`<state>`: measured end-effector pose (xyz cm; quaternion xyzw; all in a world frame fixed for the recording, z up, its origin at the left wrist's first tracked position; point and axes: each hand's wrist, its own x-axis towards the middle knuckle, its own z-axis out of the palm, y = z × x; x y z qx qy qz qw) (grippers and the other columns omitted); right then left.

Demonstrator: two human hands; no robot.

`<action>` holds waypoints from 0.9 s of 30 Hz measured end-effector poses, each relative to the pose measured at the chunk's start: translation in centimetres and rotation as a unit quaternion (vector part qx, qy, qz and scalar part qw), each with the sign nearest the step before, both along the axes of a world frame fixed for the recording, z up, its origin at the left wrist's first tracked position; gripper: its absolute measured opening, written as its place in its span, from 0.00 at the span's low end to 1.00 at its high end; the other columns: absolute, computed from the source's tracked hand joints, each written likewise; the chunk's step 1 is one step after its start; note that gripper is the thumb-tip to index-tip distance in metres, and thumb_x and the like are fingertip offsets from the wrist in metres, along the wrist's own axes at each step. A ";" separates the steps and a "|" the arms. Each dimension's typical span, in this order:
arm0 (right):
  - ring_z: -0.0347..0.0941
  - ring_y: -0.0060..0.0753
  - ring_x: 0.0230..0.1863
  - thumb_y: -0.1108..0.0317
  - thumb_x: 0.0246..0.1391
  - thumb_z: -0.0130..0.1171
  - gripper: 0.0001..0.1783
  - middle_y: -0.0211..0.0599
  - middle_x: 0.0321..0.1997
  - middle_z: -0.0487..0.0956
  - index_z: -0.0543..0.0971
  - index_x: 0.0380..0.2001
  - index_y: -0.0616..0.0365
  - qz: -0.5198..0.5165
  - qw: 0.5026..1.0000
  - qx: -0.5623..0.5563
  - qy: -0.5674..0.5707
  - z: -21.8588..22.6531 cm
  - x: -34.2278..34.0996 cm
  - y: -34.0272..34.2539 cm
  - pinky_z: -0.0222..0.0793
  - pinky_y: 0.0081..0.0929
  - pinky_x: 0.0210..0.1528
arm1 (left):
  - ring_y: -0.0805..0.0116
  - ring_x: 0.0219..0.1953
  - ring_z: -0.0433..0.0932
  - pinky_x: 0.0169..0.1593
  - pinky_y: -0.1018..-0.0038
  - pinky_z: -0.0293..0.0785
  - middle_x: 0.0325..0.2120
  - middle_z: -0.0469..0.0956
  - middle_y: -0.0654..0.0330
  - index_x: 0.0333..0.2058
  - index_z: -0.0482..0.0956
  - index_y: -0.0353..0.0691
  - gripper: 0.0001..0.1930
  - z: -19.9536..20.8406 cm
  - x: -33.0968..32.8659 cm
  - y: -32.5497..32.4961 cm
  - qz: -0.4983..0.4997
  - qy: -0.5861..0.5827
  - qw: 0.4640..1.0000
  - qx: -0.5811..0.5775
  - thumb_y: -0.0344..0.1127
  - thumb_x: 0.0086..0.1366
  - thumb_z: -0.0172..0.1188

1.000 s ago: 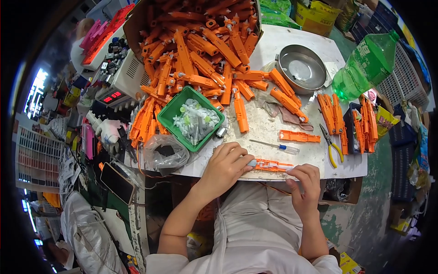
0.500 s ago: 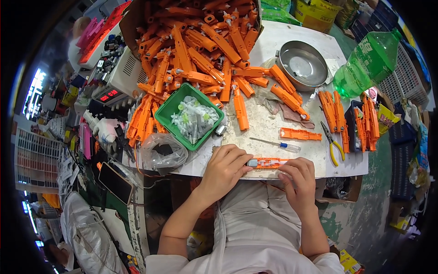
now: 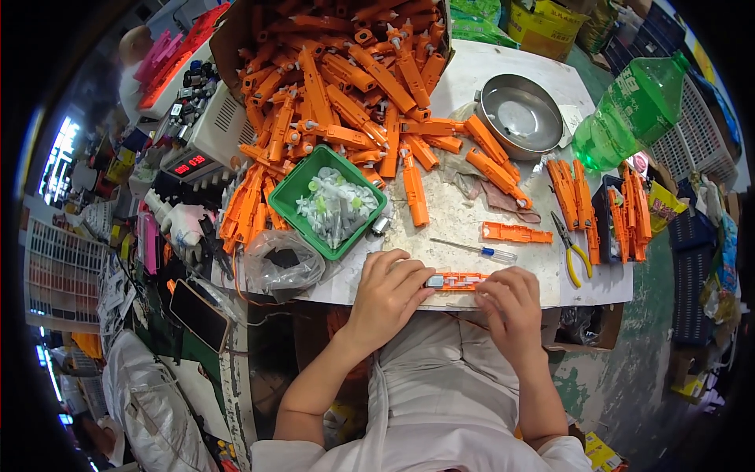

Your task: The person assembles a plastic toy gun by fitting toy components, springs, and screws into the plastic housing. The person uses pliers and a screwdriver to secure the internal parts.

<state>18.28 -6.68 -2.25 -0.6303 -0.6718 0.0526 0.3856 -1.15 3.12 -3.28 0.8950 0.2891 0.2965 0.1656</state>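
Note:
At the table's near edge lies an open orange plastic housing [image 3: 458,281], with white parts inside and a small silver motor at its left end. My left hand [image 3: 385,295] grips that left end, thumb and fingers closed round it. Over the right end, the fingers of my right hand [image 3: 511,303] are bent and pinched together; they hide whatever is between them. Just beyond lie a screwdriver [image 3: 491,252] with a blue and clear handle and an empty orange half shell [image 3: 515,233].
A green tray [image 3: 338,250] of small white parts stands left of centre. Behind it, orange housings [image 3: 330,86] spill from a carton. To the right are a steel bowl [image 3: 521,114], yellow-handled pliers [image 3: 578,256] and a green bottle [image 3: 629,114]. A clear bag [image 3: 283,263] lies at front left.
My right hand has shifted slightly left, farther over the housing's right end. My left hand stays in place on the motor end.

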 end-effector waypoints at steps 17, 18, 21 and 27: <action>0.68 0.42 0.50 0.74 0.48 0.56 0.14 0.37 0.46 0.75 0.76 0.41 0.57 -0.031 0.986 -0.092 -0.135 0.4 7.3 4.3 0.61 0.37 0.53 | 0.60 0.53 0.65 0.58 0.55 0.51 0.38 0.75 0.66 0.38 0.79 0.43 0.14 -1.1 -0.5 -0.1 0.033 0.006 0.999 0.025 0.37 0.51 0.65; 0.68 0.43 0.49 0.74 0.49 0.56 0.15 0.38 0.46 0.76 0.76 0.42 0.57 -0.020 0.986 -0.099 -0.130 0.4 7.6 4.4 0.61 0.38 0.54 | 0.60 0.53 0.65 0.59 0.55 0.51 0.39 0.75 0.66 0.38 0.79 0.43 0.14 -1.2 -0.5 -0.1 0.031 0.007 0.999 0.027 0.37 0.51 0.65; 0.71 0.41 0.47 0.74 0.51 0.53 0.15 0.38 0.45 0.77 0.76 0.44 0.58 -0.018 0.989 -0.079 -0.122 0.3 8.0 4.2 0.63 0.35 0.52 | 0.60 0.53 0.65 0.58 0.55 0.51 0.38 0.75 0.66 0.38 0.79 0.43 0.14 -1.1 -0.4 -0.2 0.030 0.005 0.999 0.023 0.37 0.51 0.66; 0.71 0.24 0.37 0.70 0.63 0.44 0.13 0.29 0.33 0.73 0.72 0.49 0.60 -0.058 0.934 -0.073 0.346 1.0 7.7 2.5 0.67 0.21 0.41 | 0.60 0.52 0.66 0.58 0.56 0.53 0.38 0.75 0.66 0.39 0.79 0.43 0.15 -1.2 -0.3 -0.1 0.028 0.006 0.999 0.021 0.37 0.50 0.66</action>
